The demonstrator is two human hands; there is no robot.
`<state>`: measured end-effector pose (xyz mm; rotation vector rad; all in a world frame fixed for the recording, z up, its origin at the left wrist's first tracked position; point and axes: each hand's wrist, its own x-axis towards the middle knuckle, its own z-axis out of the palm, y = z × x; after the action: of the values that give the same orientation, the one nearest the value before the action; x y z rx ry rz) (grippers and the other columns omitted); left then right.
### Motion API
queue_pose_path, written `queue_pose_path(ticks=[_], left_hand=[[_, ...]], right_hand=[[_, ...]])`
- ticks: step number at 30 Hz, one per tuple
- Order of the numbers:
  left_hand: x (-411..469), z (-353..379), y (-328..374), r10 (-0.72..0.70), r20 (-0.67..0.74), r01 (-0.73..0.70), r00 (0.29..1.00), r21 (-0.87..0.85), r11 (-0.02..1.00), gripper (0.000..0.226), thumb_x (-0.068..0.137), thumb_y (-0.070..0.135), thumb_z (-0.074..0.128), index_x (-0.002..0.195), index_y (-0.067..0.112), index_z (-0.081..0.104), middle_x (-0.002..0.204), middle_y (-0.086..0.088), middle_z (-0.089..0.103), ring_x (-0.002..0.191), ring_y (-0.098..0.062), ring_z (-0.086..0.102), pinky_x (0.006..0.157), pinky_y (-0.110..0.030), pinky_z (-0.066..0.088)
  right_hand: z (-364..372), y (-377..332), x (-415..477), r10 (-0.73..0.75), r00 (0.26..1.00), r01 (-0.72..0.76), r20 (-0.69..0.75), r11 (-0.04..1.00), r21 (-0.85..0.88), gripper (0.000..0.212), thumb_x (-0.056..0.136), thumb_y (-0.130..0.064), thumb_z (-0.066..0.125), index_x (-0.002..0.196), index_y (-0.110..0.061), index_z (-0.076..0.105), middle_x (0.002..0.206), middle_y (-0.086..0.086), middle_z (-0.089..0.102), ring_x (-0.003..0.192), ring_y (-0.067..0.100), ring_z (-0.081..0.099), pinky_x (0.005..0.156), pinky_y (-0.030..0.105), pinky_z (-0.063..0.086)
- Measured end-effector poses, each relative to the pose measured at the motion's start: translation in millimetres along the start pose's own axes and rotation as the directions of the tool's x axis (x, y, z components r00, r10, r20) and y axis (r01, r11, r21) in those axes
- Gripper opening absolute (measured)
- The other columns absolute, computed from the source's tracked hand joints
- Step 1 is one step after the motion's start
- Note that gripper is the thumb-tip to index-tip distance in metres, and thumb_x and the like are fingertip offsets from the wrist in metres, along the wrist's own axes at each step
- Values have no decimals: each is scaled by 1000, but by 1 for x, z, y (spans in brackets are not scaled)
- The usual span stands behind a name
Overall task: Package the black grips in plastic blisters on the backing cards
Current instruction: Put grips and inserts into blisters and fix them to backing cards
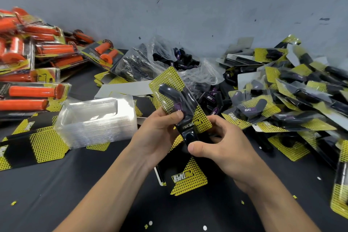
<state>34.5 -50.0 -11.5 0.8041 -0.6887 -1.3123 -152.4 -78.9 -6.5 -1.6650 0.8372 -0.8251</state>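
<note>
Above the near centre of the table [75,194], a black grip [170,92] lies under a clear blister [185,100] on a yellow-and-black card [169,76], held tilted with its top end away and to the left; the left hand [160,133] pinches the card's left edge, thumb on the blister face, fingers behind; the right hand [220,147] grips the lower end, thumb on the dark bottom part, fingers curled round the right side; both hands are closed on the card, neither spread wide. Directly below the hands, a spare card [188,177] lies flat, logo up. To the left, a stack [98,118] of empty blisters stands among more flat cards [37,145]. Beyond the held card, a clear bag [165,56] holds black grips; loose grips [212,98] lie just right of the card. At right, a heap of black packs [282,100]; at far left, a heap of orange packs [37,52]. Small paper bits [204,228] dot the near table.
</note>
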Motion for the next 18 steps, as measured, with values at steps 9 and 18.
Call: queue_pose_path(ticks=[9, 18], left_hand=[[-1, -1, 0, -14, 27, 14, 1000, 18, 1000, 53, 82, 6, 70, 132, -7, 60, 125, -23, 68, 117, -39, 63, 113, -56, 45], [-1, 3, -7, -28, 23, 28, 999, 21, 999, 40, 78, 9, 74, 116, -1, 69, 108, -16, 74, 95, -27, 71, 80, -37, 58]], right_hand=[[3, 1, 1, 4, 999, -2, -39, 999, 41, 53, 56, -38, 91, 105, -31, 72, 100, -4, 79, 91, 14, 76, 78, 32, 63], [10, -2, 6, 90, 982, -72, -167, 991, 110, 31, 57, -20, 83, 87, -19, 76, 82, 10, 77, 75, 24, 73, 72, 45, 62]])
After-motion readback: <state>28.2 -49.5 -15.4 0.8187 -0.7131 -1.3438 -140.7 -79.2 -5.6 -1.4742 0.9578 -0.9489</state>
